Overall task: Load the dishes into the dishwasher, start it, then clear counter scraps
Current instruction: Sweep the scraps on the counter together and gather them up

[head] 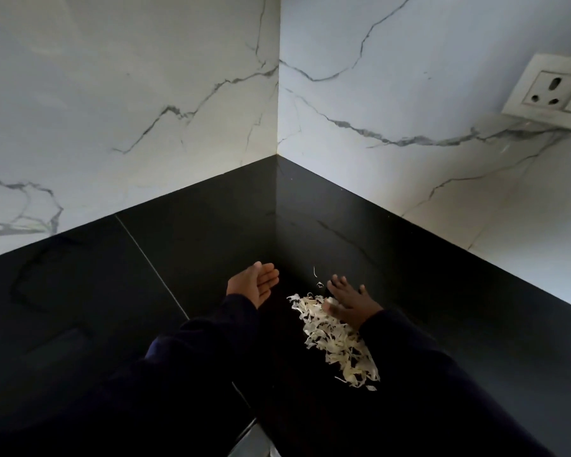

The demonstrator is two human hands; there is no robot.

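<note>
**Two hands at a pile of scraps in the bench corner**

The left hand (256, 283) hovers palm up, fingers loosely cupped, grasping nothing, just left of the scraps. The pale shredded scraps (335, 338) lie heaped on the black bench (185, 232) near its corner. The right hand (348, 301) lies spread flat on the pile's far end, fingers released. A wall socket (552, 90) sits far right.

head view | looks forward-down | close over counter (211, 225) corner
</note>
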